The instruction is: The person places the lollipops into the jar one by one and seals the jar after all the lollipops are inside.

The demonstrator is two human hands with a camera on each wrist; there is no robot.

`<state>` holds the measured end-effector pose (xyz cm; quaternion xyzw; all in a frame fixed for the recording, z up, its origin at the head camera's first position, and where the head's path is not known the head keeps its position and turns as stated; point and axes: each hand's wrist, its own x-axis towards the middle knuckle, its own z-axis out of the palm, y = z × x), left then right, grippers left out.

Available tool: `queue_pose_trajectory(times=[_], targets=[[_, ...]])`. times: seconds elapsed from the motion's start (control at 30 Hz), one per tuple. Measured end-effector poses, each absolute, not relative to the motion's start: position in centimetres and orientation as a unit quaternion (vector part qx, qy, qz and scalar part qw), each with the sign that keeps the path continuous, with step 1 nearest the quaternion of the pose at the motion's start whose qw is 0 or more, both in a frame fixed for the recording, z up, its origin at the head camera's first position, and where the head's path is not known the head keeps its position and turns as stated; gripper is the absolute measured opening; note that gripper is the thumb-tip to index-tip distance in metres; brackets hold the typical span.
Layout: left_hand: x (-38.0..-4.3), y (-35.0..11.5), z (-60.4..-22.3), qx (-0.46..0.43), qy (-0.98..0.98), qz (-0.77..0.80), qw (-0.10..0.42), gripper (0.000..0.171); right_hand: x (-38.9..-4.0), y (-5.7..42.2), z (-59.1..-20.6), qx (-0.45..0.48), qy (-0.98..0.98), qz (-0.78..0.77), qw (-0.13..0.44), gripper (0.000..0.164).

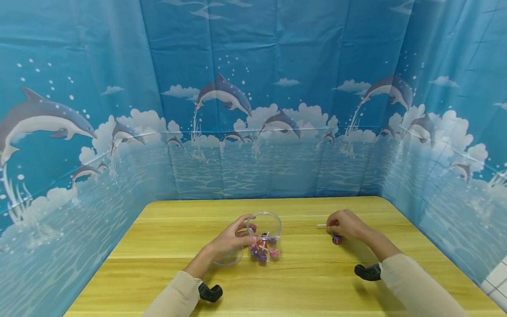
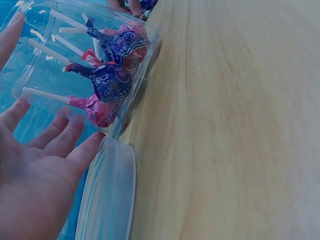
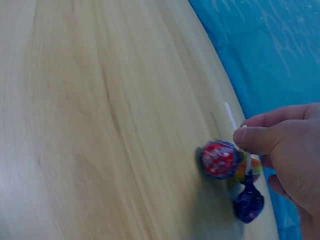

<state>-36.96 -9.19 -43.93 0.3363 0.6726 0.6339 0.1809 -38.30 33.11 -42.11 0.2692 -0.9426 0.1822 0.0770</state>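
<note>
A clear round jar (image 1: 266,215) stands on the table with several lollipops (image 1: 262,248) in purple, pink and red wrappers inside. My left hand (image 1: 233,237) holds it from the left, thumb and fingers around its wall. In the left wrist view, the fingertips touch the clear jar (image 2: 30,82), sticks pointing away from the table. My right hand (image 1: 345,224) is right of the jar, and in the right wrist view it pinches the stick of a purple lollipop (image 3: 249,204), head hanging down. Near it are a red-and-blue lollipop (image 3: 219,159) and a partly hidden yellow-orange one (image 3: 254,170).
A clear round lid (image 1: 229,259) lies on the table, left of the jar and partly under my left hand. The wooden table (image 1: 301,281) ends at a blue dolphin-print curtain (image 1: 253,171). A white stick (image 1: 321,225) shows left of my right hand.
</note>
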Motion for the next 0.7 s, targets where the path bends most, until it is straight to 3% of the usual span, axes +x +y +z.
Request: queue_pose_trajectory(times=[0.7], targets=[[-36.8, -9.1, -44.0, 0.332, 0.672, 0.638, 0.179, 0.059, -37.3, 34.7, -39.0, 0.243, -0.947, 0.177, 0.115, 0.006]])
